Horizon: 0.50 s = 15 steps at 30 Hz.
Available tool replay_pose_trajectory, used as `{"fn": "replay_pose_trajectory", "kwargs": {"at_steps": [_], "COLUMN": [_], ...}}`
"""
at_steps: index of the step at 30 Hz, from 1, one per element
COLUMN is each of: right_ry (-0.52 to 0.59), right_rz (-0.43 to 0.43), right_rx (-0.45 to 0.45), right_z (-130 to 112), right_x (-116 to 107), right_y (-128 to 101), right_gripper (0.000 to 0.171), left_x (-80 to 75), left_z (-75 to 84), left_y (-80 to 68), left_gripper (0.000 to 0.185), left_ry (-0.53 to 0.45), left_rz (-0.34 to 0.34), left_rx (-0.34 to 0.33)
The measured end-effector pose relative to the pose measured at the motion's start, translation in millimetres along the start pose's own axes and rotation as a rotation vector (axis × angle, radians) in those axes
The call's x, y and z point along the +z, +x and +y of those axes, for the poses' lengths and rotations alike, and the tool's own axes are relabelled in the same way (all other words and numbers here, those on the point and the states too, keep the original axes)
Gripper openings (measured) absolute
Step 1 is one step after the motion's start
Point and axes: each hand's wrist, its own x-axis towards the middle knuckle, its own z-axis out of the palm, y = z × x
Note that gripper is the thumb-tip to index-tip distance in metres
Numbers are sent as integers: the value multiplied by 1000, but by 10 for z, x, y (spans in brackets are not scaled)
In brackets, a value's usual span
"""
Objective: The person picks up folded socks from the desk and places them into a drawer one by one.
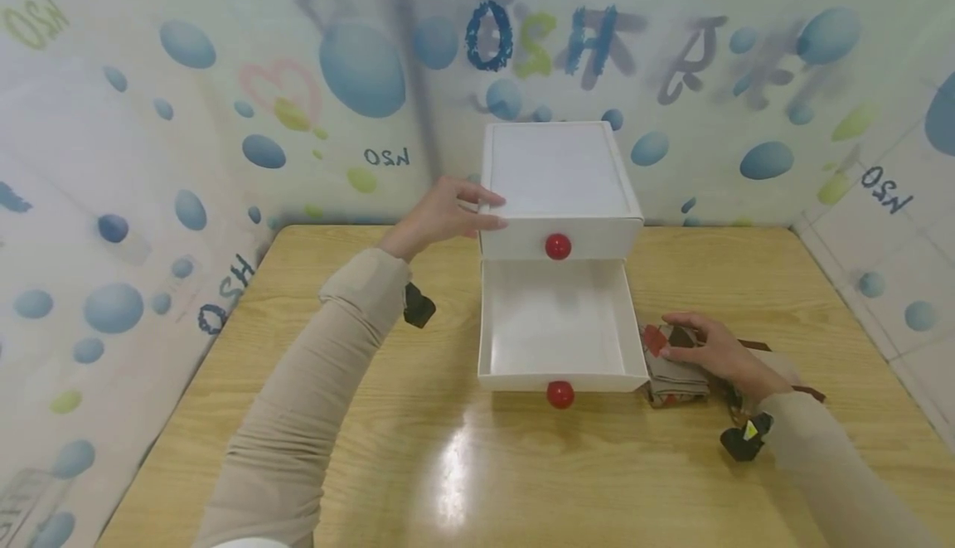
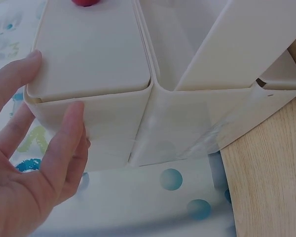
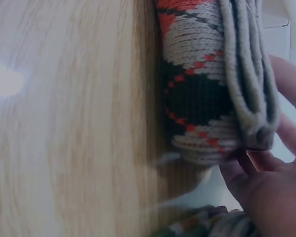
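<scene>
A white two-drawer cabinet (image 1: 559,167) (image 2: 187,128) stands at the back middle of the wooden table (image 1: 448,448). Its upper drawer is closed and carries a red knob (image 1: 558,246). The lower drawer (image 1: 559,382) is pulled out and empty, with a red knob (image 1: 560,394) on its front. My left hand (image 1: 488,210) (image 2: 54,84) rests with straight fingers against the cabinet's upper left side. Just right of the open drawer, my right hand (image 1: 675,341) (image 3: 266,158) grips a folded grey, red and dark knitted cloth (image 1: 675,378) (image 3: 197,98) lying on the table.
Walls covered in blue-bubble sheeting (image 1: 149,158) close in the table on the left, back and right. More knitted fabric (image 3: 207,224) shows under my right wrist. Bare table runs along the front and left of the cabinet.
</scene>
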Motion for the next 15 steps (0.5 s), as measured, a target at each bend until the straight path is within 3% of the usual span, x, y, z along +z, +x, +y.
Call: {"fn": "replay_pose_trajectory", "kwargs": {"at_steps": [15], "right_ry": [-4], "right_rz": [5], "right_rx": [10], "right_z": [20], "right_x": [29], "right_y": [-2], "right_gripper": [64], "left_x": [0], "left_z": [-2], "left_y": [-3], "left_gripper": [38], "left_ry": [-13], "left_rz": [-6], "left_rx": [-1]}}
